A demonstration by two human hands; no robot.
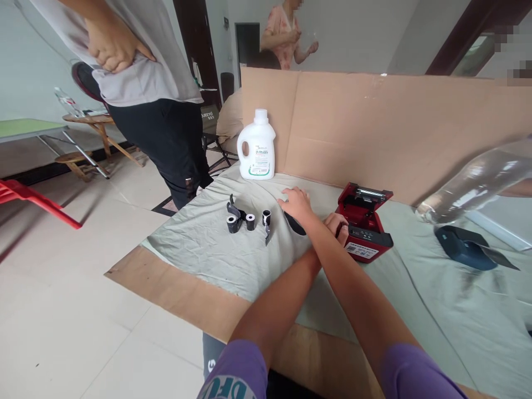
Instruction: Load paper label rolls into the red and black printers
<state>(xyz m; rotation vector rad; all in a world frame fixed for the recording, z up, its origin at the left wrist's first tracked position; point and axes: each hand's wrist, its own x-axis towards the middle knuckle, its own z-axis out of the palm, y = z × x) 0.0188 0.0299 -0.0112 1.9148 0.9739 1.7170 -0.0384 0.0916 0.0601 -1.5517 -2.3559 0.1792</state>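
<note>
My arms cross, the right one over the left. My left hand (337,227) is closed on the near left edge of a small red-and-black label printer (368,235), whose lid is raised. Farther left, my right hand (297,204) reaches over the cloth with its fingers apart. Just under its wrist lies a flat black piece (296,223), partly covered by the hand. To the left stand small dark rolls with white tops: one roll (231,224) beside a curled black strip (235,207), a middle roll (250,222), and another roll (266,216) with a loose tail.
A white jug (257,147) stands at the back by a cardboard wall (332,122). A dark blue device (465,247) and clear plastic wrap (469,183) lie right. Greyish cloth (199,244) covers the table. One person (153,111) stands at left; another person (285,33) is behind.
</note>
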